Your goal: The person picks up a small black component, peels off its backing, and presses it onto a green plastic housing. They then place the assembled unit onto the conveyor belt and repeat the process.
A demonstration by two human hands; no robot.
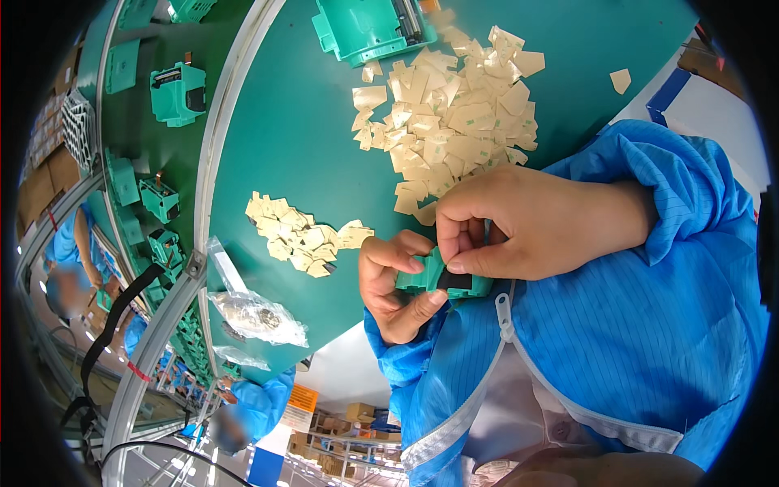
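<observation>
Filling much of the scene, a green table point(276, 122) is bordered on the left by a metal rail point(230, 89), beyond which green cases point(178, 97) are set out on a belt point(219, 40). The near right is taken up by a blue coat point(592, 341). A big pile point(462, 122) of tan pieces is heaped at the far middle, just beside a housing point(357, 36) that is cut off by the far edge of the view. A green part point(415, 282) is held close before the coat, nearer than the big pile. By the right hand point(523, 219) it is touched from the right: thumb and forefinger are bent and brought close together, the other fingers curled. Whether anything is pinched between those tips cannot be told. By the left hand point(383, 280) the part is gripped, its thumb laid on the near side and its forefinger on the far side. Some of the part is covered by the fingers, and its dark face is only partly seen. To the left, a small pile point(296, 235) is spread; nearer, a clear bag point(256, 312) is seen, its contents hard to make out. One loose piece point(621, 81) is set apart at far right.
</observation>
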